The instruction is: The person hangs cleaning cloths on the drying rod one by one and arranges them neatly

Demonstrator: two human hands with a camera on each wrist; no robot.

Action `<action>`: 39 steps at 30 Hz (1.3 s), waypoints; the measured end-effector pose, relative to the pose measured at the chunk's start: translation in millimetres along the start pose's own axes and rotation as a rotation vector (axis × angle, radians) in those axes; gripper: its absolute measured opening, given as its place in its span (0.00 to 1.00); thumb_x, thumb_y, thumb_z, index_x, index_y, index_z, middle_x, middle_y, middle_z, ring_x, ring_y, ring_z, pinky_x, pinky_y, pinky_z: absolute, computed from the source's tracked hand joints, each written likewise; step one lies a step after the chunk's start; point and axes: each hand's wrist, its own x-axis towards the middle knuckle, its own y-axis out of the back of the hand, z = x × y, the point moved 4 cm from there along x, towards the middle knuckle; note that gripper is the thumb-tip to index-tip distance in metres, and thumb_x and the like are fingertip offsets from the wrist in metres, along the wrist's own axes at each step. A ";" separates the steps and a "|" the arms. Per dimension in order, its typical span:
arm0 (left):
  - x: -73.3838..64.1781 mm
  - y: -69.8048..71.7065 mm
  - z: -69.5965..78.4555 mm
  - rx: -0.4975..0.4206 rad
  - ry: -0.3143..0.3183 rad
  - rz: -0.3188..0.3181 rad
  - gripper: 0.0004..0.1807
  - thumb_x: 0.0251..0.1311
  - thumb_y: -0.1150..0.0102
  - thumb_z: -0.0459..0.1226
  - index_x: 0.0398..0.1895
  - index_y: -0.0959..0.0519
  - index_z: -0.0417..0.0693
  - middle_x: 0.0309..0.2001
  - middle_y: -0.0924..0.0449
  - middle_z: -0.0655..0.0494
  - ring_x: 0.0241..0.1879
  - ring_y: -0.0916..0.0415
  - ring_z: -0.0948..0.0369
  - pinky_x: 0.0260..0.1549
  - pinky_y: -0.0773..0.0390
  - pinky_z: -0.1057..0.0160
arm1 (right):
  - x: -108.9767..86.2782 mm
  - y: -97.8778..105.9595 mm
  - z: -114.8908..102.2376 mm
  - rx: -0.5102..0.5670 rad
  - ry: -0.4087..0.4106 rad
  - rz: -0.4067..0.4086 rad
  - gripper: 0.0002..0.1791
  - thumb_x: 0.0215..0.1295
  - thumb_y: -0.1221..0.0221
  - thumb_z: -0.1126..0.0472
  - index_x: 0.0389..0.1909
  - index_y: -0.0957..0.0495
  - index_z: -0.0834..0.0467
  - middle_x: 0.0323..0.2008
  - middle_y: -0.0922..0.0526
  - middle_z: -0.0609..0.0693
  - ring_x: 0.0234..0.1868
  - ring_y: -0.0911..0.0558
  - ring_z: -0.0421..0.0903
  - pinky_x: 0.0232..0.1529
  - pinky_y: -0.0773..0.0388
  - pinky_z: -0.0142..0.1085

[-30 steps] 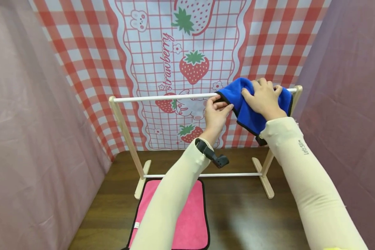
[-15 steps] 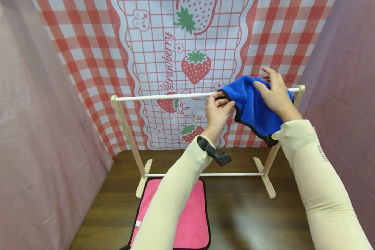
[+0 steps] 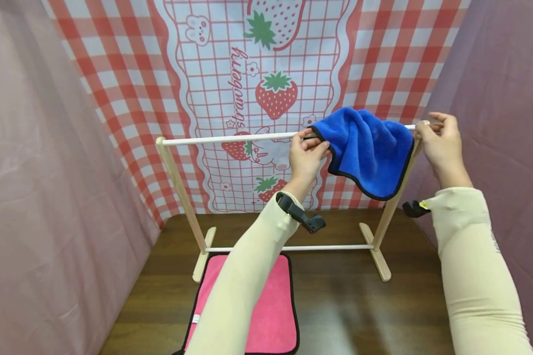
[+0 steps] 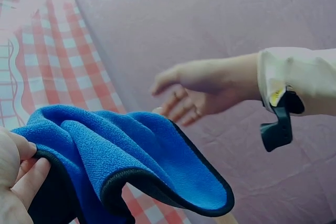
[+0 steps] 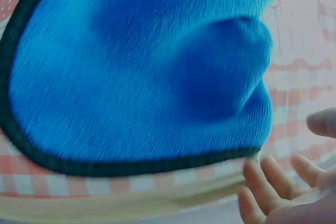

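A blue towel [image 3: 368, 153] with black trim drapes in folds over the white top bar [image 3: 231, 139] of a wooden rack, near its right end. My left hand [image 3: 305, 160] pinches the towel's left edge at the bar; the left wrist view shows the black hem [image 4: 50, 156] between thumb and fingers. Beside the right post, my right hand [image 3: 444, 148] holds nothing, its fingers loosely bent and spread. In the right wrist view the fingertips [image 5: 254, 169] come close to the towel's trimmed edge; whether they touch it I cannot tell.
A pink towel [image 3: 271, 305] with black trim lies flat on the brown table [image 3: 346, 296], partly under my left forearm. The rack's feet [image 3: 375, 254] and lower bar [image 3: 328, 247] stand behind it. A checked strawberry cloth [image 3: 275, 64] hangs at the back, with pinkish curtains [image 3: 62, 172] at the sides.
My right hand has let go of the towel's top and moved right, to the end of the bar. The towel's right part now hangs more spread. My left hand keeps its pinch.
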 end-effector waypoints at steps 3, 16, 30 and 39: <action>0.0 -0.2 0.6 -0.002 0.006 0.001 0.24 0.56 0.39 0.16 0.56 0.30 0.32 0.34 0.21 0.37 0.27 0.24 0.62 0.34 0.14 0.62 | -3.1 2.9 11.8 0.140 -0.046 -0.107 0.10 0.70 0.45 0.60 0.48 0.34 0.50 0.30 0.23 0.33 0.26 0.22 0.28 0.30 0.24 0.19; 3.2 1.5 1.6 0.007 0.017 0.011 0.25 0.55 0.40 0.16 0.58 0.29 0.31 0.31 0.23 0.48 0.27 0.25 0.64 0.31 0.15 0.65 | -11.1 -1.3 20.6 0.555 -0.016 -0.137 0.13 0.58 0.37 0.79 0.34 0.20 0.57 0.25 0.16 0.44 0.23 0.18 0.36 0.23 0.20 0.25; 12.9 9.6 18.6 0.148 -0.029 -0.057 0.24 0.59 0.40 0.19 0.60 0.27 0.30 0.32 0.23 0.52 0.30 0.24 0.64 0.33 0.15 0.65 | 2.3 5.2 -0.3 0.476 -0.044 -0.171 0.13 0.57 0.31 0.69 0.43 0.12 0.56 0.29 0.13 0.44 0.28 0.16 0.38 0.29 0.19 0.24; 22.8 23.5 28.1 0.247 -0.019 -0.066 0.23 0.61 0.41 0.21 0.62 0.26 0.33 0.41 0.18 0.41 0.36 0.22 0.62 0.36 0.16 0.67 | 15.3 6.5 -9.8 0.491 0.049 -0.218 0.16 0.57 0.33 0.74 0.44 0.12 0.57 0.31 0.12 0.44 0.29 0.14 0.36 0.29 0.19 0.23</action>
